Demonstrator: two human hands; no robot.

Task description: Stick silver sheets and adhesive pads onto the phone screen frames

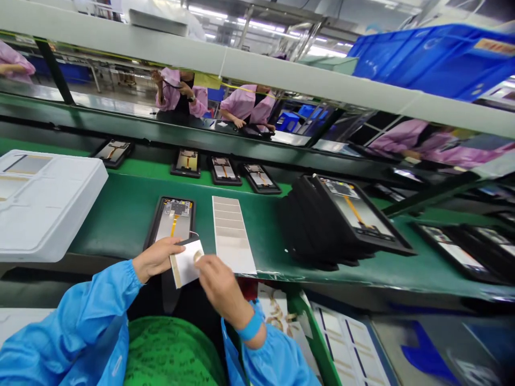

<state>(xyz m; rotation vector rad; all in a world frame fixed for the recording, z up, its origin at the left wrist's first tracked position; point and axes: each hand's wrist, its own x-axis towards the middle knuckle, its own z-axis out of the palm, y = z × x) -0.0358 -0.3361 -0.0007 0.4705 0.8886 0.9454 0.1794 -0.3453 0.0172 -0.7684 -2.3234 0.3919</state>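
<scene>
The person's left hand [155, 258] and right hand [219, 284] meet over the near edge of the green belt [120, 214] and share a small white sheet [185, 266] between them. The sheet is roughly square, plain white and flat, tilted a little, with a narrow tan strip down the side next to the left hand. The left hand's fingers are curled and pinch that side, and the right hand's fingertips pinch the opposite edge. A thin dark piece shows just above the sheet's top edge, but what it is cannot be told. Just beyond the left hand lies a black tray [171, 221] holding a grey panel with an orange ribbon cable. Just beyond the right hand, beside that tray, lies a long pale backing sheet [232, 233] divided into bands. Farther out to the right of the right hand leans a stack of black trays [341, 220]. Well off to the left of the left hand sits a white foam tray [44, 214]. Across the belt, people in pink coats [247, 104] work at their own places.
</scene>
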